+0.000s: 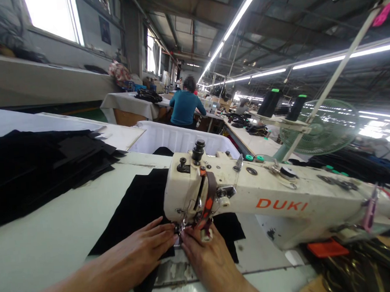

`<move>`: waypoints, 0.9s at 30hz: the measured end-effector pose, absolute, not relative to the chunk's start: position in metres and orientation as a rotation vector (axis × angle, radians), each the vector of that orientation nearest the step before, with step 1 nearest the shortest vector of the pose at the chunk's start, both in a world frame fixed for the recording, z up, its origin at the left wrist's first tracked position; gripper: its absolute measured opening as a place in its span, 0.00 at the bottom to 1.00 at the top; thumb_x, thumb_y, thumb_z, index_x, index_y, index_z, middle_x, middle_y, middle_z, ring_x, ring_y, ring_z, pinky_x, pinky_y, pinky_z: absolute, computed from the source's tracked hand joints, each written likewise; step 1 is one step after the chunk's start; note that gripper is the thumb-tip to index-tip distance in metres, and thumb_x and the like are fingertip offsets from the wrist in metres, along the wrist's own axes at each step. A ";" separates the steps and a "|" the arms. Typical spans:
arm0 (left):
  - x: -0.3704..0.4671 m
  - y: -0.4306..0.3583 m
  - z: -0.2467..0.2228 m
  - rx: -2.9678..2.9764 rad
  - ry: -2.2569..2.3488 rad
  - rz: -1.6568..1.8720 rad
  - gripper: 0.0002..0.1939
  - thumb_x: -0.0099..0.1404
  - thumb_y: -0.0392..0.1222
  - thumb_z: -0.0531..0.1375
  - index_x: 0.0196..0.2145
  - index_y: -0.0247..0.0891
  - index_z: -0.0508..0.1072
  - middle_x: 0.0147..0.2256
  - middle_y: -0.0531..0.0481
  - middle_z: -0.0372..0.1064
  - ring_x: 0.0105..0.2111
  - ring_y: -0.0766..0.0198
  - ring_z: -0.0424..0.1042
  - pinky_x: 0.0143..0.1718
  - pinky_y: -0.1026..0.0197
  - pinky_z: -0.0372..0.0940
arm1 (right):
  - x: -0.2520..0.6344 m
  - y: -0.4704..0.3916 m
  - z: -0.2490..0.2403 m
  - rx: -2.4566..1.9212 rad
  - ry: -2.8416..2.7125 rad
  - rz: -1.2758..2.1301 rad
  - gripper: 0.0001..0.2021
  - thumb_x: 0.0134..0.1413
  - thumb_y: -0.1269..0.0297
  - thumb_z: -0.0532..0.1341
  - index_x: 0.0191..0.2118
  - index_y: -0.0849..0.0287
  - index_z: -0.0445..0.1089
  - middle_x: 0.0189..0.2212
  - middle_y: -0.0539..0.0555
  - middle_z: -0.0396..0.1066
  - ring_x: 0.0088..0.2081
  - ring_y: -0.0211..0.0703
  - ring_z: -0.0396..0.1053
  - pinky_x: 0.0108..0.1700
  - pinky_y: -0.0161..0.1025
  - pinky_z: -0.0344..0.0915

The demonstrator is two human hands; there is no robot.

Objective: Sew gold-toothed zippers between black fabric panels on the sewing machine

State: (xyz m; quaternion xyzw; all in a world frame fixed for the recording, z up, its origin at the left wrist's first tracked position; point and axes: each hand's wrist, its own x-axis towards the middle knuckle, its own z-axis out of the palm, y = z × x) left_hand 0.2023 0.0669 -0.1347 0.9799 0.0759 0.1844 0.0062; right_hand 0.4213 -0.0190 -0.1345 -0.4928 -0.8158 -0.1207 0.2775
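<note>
A cream sewing machine (238, 192) marked DUKI stands over the table, its needle end near the middle of the view. Black fabric (135, 208) lies flat under and around the presser foot. My left hand (148, 247) rests palm down on the fabric just left of the needle, fingers stretched out. To the right of the needle, my right hand (209, 256) lies on the work, its fingertips close to the foot and partly behind machine parts; whether they pinch the fabric is hidden.
Stacked black fabric pieces (42, 165) lie on the left of the table. Behind the machine stands a white bin (184, 135). An orange tray (327, 248) and dark bundles are at lower right. A person in a teal top (184, 107) sits farther back, and a green fan (318, 126) stands right.
</note>
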 end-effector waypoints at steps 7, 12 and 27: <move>0.200 0.063 -0.136 3.104 0.286 0.628 0.32 0.67 0.27 0.53 0.67 0.37 0.54 0.62 0.43 0.62 0.64 0.60 0.57 0.68 0.52 0.43 | 0.420 -0.019 -0.137 -1.265 -2.111 -0.362 0.10 0.63 0.71 0.60 0.48 0.55 0.72 0.42 0.52 0.77 0.44 0.49 0.72 0.49 0.43 0.69; 0.201 0.059 -0.128 3.095 0.343 0.575 0.30 0.66 0.25 0.52 0.64 0.35 0.59 0.62 0.44 0.62 0.64 0.60 0.58 0.67 0.52 0.47 | 0.417 -0.023 -0.131 -1.218 -2.100 -0.375 0.09 0.65 0.70 0.59 0.47 0.57 0.73 0.41 0.52 0.78 0.41 0.46 0.74 0.51 0.42 0.67; 0.179 0.074 -0.098 2.684 0.594 0.558 0.18 0.65 0.35 0.56 0.52 0.45 0.74 0.57 0.51 0.69 0.57 0.57 0.68 0.59 0.56 0.63 | 0.417 -0.027 -0.126 -1.234 -2.094 -0.342 0.09 0.65 0.71 0.57 0.44 0.57 0.74 0.38 0.53 0.78 0.40 0.45 0.75 0.48 0.41 0.68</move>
